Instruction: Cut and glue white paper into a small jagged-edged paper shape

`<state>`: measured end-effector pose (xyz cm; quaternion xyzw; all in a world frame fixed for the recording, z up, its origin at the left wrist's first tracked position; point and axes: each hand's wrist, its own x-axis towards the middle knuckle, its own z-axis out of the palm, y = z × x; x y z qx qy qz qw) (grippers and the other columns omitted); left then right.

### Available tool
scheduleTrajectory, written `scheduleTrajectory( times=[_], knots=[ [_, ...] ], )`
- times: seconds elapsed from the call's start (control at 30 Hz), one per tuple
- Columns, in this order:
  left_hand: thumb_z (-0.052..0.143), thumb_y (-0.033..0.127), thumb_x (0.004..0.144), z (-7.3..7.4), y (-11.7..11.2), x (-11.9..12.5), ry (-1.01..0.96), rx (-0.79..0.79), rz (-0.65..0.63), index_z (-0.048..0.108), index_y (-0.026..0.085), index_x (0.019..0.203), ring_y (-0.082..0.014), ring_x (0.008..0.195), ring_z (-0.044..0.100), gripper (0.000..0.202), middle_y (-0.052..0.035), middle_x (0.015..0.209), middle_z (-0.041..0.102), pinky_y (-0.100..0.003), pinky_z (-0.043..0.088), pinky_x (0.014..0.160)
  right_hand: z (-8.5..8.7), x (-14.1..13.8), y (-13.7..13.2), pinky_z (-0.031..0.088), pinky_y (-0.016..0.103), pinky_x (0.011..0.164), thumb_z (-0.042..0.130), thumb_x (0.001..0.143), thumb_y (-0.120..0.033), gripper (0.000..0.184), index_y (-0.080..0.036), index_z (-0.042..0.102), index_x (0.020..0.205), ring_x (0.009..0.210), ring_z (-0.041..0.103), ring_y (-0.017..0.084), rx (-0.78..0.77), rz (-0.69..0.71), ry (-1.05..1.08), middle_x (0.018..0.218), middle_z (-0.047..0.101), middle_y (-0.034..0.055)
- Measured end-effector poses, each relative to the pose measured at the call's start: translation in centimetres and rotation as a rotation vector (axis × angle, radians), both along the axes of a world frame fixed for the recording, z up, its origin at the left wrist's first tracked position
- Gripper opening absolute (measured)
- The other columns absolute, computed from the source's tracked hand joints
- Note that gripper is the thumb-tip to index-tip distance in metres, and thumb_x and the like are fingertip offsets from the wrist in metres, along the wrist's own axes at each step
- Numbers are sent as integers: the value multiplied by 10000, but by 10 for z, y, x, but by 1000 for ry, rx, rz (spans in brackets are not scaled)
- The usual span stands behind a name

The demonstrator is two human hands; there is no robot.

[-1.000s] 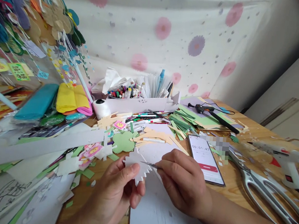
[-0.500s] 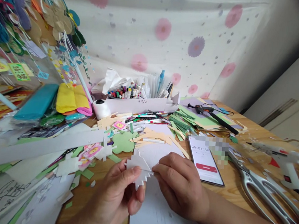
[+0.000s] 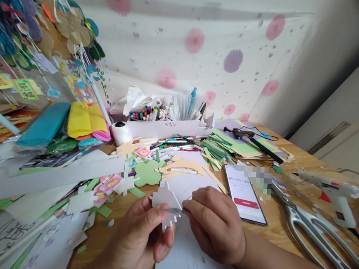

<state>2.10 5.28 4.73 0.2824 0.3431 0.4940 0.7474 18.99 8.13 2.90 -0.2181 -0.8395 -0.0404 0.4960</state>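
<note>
Left hand (image 3: 141, 224) pinching jagged-edged white cutout (image 3: 164, 199), right hand (image 3: 217, 224) gripping slim grey tool (image 3: 174, 211) against it, phone (image 3: 243, 194) just right, narrow gap, scissors (image 3: 291, 202) farther right.

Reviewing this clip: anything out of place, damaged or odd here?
A blocky pixelated patch hides the phone's upper right corner, which looks unnatural. Paper scraps lie strewn loosely, so the table looks untidy. The white paper piece in the left hand has jagged edges, but they look like cut notches rather than damage.
</note>
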Motion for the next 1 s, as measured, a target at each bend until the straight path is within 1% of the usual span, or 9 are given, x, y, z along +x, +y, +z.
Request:
scheduleTrajectory(
  times=[0.13, 0.23, 0.33, 0.5, 0.57, 0.7, 0.87, 1.0],
  knots=[
    [764, 268, 656, -4, 5, -3, 20, -24, 98, 600, 172, 527, -24, 339, 354, 230, 38, 423, 581, -155, 228, 372, 4, 3, -1, 471, 307, 599, 536, 814, -30, 214, -90, 603, 1008, 728, 546, 190, -16, -21, 40, 791, 597, 100],
    [732, 287, 689, -5, 4, -5, 37, 6, 52, 587, 167, 520, -29, 335, 346, 253, 36, 413, 564, -170, 226, 375, 5, 3, 1, 456, 289, 581, 532, 820, -33, 200, -106, 606, 991, 703, 540, 172, -82, -14, 37, 794, 601, 90],
    [702, 298, 717, -5, 3, -5, 57, 20, 16, 559, 163, 497, -30, 333, 326, 295, 39, 401, 543, -185, 217, 385, 8, 2, 3, 453, 278, 568, 512, 846, -68, 161, -116, 610, 964, 676, 536, 161, -143, 17, 17, 772, 601, 81],
    [705, 324, 713, -6, 5, -5, 97, 33, -52, 585, 157, 552, -30, 343, 325, 261, 40, 383, 532, -188, 170, 392, 11, 0, 3, 456, 275, 567, 489, 859, -88, 163, -124, 610, 963, 668, 542, 160, -169, 46, -2, 769, 599, 79],
    [722, 334, 697, -7, 6, -6, 102, 39, -63, 591, 155, 558, -22, 337, 312, 261, 38, 382, 539, -184, 149, 383, 11, 1, 2, 450, 273, 567, 493, 849, -77, 166, -119, 610, 959, 666, 542, 160, -163, 60, -5, 771, 597, 80],
    [749, 331, 670, -5, 6, -6, 86, 30, -28, 586, 163, 559, -20, 338, 332, 259, 22, 410, 592, -167, 154, 368, 10, 1, 1, 432, 274, 567, 507, 831, -58, 153, -102, 608, 936, 667, 534, 162, -129, 61, -13, 773, 594, 85],
    [755, 309, 668, -3, 4, -7, 58, -10, -31, 610, 182, 647, -10, 311, 307, 195, 27, 390, 611, -144, 181, 364, 8, 2, 1, 408, 283, 546, 473, 827, -49, 162, -107, 599, 911, 640, 517, 171, -76, 34, -76, 742, 586, 80],
    [751, 282, 667, -4, 3, -8, -6, -23, -63, 589, 178, 596, -4, 296, 283, 205, 26, 377, 610, -152, 182, 371, 4, 2, 2, 406, 286, 548, 480, 844, -66, 147, -118, 595, 920, 641, 510, 173, -26, -18, -116, 746, 594, 76]
  ],
)
